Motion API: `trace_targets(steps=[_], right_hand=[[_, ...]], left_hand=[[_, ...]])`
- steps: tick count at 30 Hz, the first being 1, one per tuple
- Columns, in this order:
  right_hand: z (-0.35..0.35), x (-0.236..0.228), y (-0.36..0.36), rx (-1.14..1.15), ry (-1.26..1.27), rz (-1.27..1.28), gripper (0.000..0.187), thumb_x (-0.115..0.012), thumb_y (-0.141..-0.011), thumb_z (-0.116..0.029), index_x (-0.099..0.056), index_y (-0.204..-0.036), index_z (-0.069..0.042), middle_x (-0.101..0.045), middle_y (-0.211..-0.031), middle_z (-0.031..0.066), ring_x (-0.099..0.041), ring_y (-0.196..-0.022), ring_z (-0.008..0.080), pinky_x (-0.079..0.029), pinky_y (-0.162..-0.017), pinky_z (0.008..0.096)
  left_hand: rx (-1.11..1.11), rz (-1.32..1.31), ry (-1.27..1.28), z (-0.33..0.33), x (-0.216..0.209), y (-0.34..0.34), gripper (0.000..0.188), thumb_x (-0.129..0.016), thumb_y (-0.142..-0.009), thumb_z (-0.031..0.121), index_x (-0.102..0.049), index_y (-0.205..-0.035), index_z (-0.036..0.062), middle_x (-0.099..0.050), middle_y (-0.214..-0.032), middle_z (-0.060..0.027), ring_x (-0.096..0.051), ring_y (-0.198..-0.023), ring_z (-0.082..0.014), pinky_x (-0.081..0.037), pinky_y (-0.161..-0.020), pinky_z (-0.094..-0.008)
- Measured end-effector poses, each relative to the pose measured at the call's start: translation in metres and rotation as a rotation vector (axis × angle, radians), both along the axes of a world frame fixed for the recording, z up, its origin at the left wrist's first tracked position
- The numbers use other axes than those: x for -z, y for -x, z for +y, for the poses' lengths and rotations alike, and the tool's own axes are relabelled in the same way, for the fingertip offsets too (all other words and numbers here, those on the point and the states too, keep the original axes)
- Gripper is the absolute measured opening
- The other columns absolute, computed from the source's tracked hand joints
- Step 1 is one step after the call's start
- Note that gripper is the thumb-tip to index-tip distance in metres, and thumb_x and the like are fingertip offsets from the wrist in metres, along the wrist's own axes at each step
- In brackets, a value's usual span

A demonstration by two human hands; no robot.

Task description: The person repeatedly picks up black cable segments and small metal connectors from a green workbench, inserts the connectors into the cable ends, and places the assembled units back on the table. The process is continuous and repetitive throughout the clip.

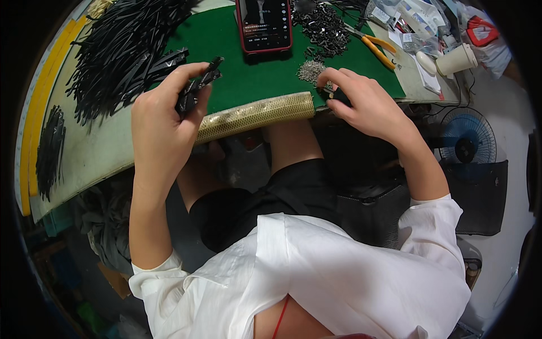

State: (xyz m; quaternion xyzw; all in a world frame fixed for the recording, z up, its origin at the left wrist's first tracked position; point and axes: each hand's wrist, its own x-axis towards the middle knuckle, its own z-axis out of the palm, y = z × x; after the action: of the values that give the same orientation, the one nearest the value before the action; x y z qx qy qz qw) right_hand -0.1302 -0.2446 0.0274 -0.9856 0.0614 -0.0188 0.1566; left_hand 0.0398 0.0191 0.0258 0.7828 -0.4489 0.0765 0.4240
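My left hand (164, 113) is raised over the left part of the green mat (248, 76), its thumb and fingers closed on a small bunch of black strip-like pieces (195, 93). Further right, my right hand (370, 104) grips a short black-handled tool (341, 97); the fingers hide its tip. Its fingertips are beside a pile of tiny silver parts (309, 72). Behind that lies a heap of small black parts (324, 31). A big pile of long black strips (113, 62) spreads out left of the mat.
A gold mesh-covered roll (259, 116) runs along the table's front edge. A phone (263, 28) stands at the back, with orange-handled pliers (379, 50) to its right. More strips (52, 150) lie far left. Right are a white cup (457, 59), plastic bags and a fan (466, 135).
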Motion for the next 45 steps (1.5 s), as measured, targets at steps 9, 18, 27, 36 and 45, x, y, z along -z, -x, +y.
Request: trace_targets(steps=[9, 18, 27, 36, 45], right_hand=[[0.007, -0.009, -0.010, 0.003, 0.009, 0.103, 0.030, -0.062, -0.087, -0.011, -0.058, -0.116, -0.008, -0.065, -0.108, 0.0159, -0.065, -0.095, 0.0354, -0.051, -0.083, 0.0423], [0.011, -0.011, -0.018, -0.051, 0.071, 0.072, 0.030, -0.062, -0.086, -0.012, -0.060, -0.116, -0.010, -0.066, -0.102, 0.0168, -0.066, -0.089, 0.0367, -0.052, -0.080, 0.0442], [0.082, -0.028, -0.021, -0.004, -1.368, 0.002, 0.036, -0.064, -0.095, -0.016, -0.055, -0.129, -0.013, -0.055, -0.105, 0.0045, -0.052, -0.054, 0.0034, -0.039, -0.042, 0.0180], [0.094, -0.029, -0.024, 0.034, -1.480, 0.043, 0.038, -0.065, -0.094, -0.019, -0.054, -0.131, -0.014, -0.052, -0.109, 0.0043, -0.054, -0.053, 0.0044, -0.038, -0.041, 0.0168], [0.100, -0.021, -0.025, 0.083, -1.534, 0.002, 0.027, -0.052, -0.102, -0.026, -0.048, -0.122, -0.008, -0.061, -0.074, 0.0034, -0.051, -0.048, 0.0049, -0.037, -0.041, 0.0186]], left_hand=[[0.026, 0.253, 0.028, 0.005, 0.002, 0.006, 0.026, -0.068, -0.087, 0.001, -0.064, -0.113, 0.0010, -0.062, -0.071, -0.0088, -0.053, -0.058, -0.0114, -0.041, -0.054, -0.0255], [0.099, 0.364, 0.285, 0.007, 0.002, 0.018, 0.024, -0.069, -0.088, -0.001, -0.064, -0.111, -0.0006, -0.066, -0.079, -0.0068, -0.055, -0.069, -0.0083, -0.045, -0.063, -0.0230], [0.036, -0.209, 0.245, -0.007, 0.011, 0.032, 0.044, -0.068, -0.062, -0.008, -0.065, -0.105, 0.0010, -0.071, -0.092, -0.0155, -0.071, -0.074, -0.0313, -0.056, -0.062, -0.0344], [0.025, -0.226, 0.227, -0.005, 0.013, 0.033, 0.042, -0.065, -0.068, -0.010, -0.065, -0.109, -0.0005, -0.071, -0.092, -0.0156, -0.071, -0.075, -0.0300, -0.055, -0.065, -0.0317], [-0.008, -0.398, 0.193, -0.006, 0.016, 0.030, 0.046, -0.071, -0.057, -0.002, -0.066, -0.103, 0.0004, -0.072, -0.087, -0.0126, -0.070, -0.069, -0.0266, -0.053, -0.056, -0.0329]])
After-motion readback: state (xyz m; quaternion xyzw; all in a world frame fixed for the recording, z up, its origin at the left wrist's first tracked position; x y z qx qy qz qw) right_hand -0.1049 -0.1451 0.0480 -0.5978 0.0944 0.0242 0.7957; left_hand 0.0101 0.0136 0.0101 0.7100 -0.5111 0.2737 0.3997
